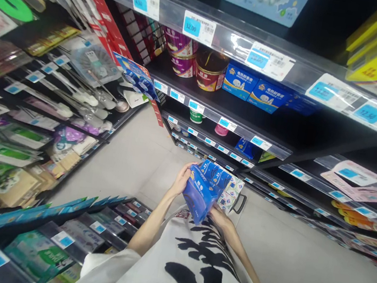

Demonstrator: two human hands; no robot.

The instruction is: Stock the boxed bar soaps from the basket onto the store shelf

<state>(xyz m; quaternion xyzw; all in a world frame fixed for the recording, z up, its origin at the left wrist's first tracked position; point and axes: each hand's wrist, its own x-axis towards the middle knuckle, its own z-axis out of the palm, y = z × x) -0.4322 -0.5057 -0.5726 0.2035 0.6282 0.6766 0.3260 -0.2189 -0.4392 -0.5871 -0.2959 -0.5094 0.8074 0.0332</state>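
Note:
A blue pack of mosquito coils (198,195) is held in front of my shirt, its printed face tilted up. My left hand (182,178) is closed on its upper left edge. At the lower right edge my right hand (219,216) grips the same pack, its fingers partly hidden by it. Just beyond lie several more blue packs (213,170) on a stack of white patterned boxes (232,190). A dark handle (240,204) sticks out beside the stack.
Ahead stands a shelf unit with price tags (199,27), holding purple tins (182,62) and blue boxes (240,80). Hanging kitchen tools (85,95) line the left. Behind my left arm is another low shelf (91,221). Pale floor (131,147) runs between.

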